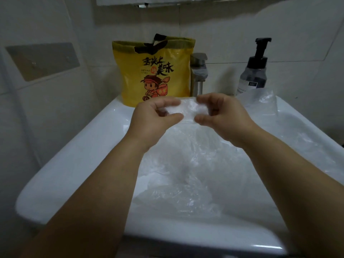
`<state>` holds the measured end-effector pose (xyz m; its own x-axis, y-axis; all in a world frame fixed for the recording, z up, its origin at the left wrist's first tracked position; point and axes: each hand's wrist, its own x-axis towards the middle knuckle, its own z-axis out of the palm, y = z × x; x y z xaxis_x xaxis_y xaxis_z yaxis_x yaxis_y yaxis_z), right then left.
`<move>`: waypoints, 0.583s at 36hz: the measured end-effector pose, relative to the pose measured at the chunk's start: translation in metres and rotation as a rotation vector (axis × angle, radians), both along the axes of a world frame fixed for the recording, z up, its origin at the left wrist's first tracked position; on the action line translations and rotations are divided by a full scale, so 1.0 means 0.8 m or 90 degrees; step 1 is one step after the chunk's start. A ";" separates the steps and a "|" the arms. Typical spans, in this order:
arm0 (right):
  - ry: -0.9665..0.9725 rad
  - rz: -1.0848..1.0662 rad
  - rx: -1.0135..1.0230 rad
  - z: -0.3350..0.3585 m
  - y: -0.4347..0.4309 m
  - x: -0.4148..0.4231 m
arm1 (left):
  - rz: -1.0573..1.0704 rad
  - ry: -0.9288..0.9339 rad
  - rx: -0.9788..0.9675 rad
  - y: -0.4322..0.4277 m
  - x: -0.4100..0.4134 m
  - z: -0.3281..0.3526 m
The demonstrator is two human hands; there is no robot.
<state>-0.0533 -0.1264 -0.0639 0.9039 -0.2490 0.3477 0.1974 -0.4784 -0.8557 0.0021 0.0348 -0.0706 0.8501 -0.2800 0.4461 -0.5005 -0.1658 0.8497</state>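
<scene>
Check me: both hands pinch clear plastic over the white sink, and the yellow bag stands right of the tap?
Not quite. The head view shows the yellow bag left of the tap, not right. The rest holds: left hand and right hand pinch the clear plastic over the white sink.

Bathroom, home-sized. White ceramic washbasin (pixel 61 170) set against pale tiled wall (pixel 223 25). Steel tap (pixel 198 75) at back rim. Pump bottle (pixel 254 71) to its right (dark pump head, clear body, soap most likely). Yellow printed bag (pixel 154 75) standing on rim left of tap. Metal plate (pixel 42 60) stuck on side wall.
</scene>
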 end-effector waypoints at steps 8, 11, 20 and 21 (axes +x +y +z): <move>-0.018 -0.011 -0.157 -0.003 -0.005 0.000 | 0.033 -0.165 0.126 0.005 0.008 -0.004; -0.005 -0.005 -0.200 -0.003 -0.005 -0.001 | 0.049 -0.239 0.201 0.009 0.010 -0.004; 0.012 0.000 -0.220 -0.004 -0.009 -0.001 | -0.012 -0.135 0.263 0.014 0.013 -0.007; 0.020 0.008 -0.194 -0.003 -0.010 0.000 | -0.032 -0.103 0.246 0.014 0.011 -0.006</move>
<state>-0.0537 -0.1344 -0.0664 0.9175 -0.1261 0.3772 0.1811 -0.7120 -0.6784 0.0112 0.0459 -0.0757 0.7589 -0.4920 0.4266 -0.6378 -0.4292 0.6396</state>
